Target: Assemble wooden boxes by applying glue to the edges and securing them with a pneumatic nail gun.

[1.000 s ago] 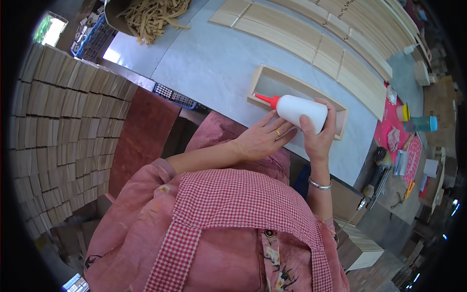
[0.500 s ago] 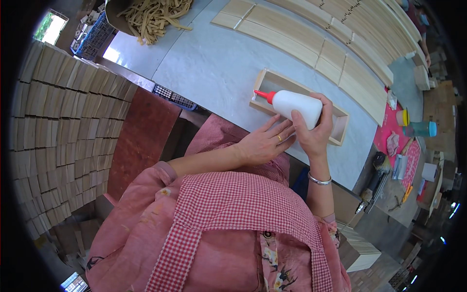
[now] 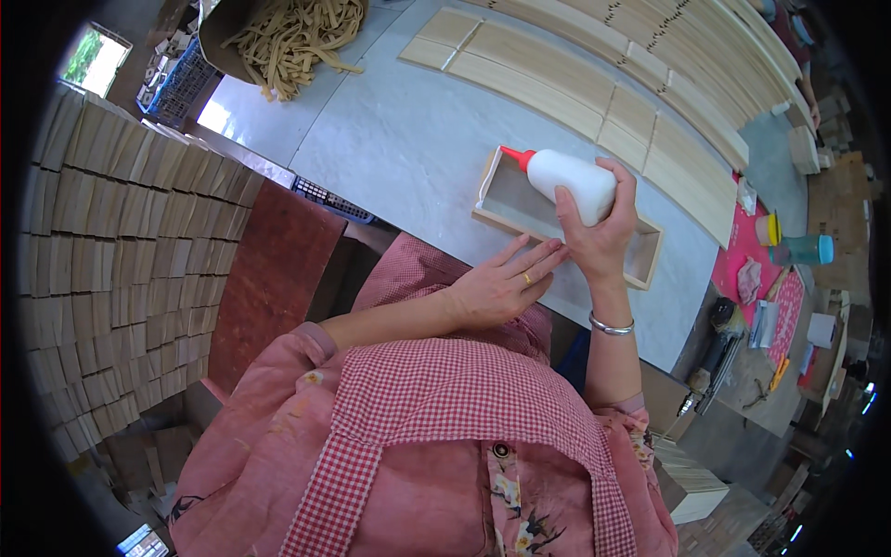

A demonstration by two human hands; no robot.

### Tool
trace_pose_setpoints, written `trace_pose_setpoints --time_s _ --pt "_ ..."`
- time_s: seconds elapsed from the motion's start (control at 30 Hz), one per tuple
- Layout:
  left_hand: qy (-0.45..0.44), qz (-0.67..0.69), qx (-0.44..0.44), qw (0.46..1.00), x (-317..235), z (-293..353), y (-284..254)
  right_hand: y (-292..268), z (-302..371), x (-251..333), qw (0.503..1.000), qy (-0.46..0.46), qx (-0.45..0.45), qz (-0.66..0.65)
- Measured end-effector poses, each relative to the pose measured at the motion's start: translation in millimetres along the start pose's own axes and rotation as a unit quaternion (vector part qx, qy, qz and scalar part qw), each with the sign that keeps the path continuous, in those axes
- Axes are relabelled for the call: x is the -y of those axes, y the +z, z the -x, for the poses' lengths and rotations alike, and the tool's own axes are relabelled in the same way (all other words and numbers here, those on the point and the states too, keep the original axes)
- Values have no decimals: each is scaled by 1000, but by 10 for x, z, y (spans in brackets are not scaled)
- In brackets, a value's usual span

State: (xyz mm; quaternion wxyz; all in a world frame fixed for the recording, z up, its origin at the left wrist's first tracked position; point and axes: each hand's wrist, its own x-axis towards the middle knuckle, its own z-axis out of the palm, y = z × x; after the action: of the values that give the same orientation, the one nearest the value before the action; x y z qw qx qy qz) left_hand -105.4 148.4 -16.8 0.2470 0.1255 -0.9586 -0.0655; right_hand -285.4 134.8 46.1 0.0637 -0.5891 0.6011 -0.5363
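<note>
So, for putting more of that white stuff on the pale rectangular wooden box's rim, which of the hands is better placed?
Probably the right hand: it holds the white cylindrical bottle, with its pointed red tip at the far-left corner of the box. The left hand is open, fingers by the box's near side.

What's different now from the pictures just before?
The white squeeze bottle has moved: its red nozzle went away from the person, along the wooden box's left end to the far corner. A white line now runs along that end's rim. The right hand still holds the bottle; the left hand stays by the near side.
</note>
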Motion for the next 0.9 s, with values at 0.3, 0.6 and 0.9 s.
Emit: trace_pose_setpoints --time_s 0.3,0.6,0.9 --pt "1 13 -6 1000 -3 -15 30 -347 112 -54 998 35 -20 45" --pt "-7 28 6 1000 -24 -28 22 -873 305 -111 990 79 -65 102" --pt "-22 28 23 999 -52 -66 -44 -1373 527 -223 974 87 -122 171"
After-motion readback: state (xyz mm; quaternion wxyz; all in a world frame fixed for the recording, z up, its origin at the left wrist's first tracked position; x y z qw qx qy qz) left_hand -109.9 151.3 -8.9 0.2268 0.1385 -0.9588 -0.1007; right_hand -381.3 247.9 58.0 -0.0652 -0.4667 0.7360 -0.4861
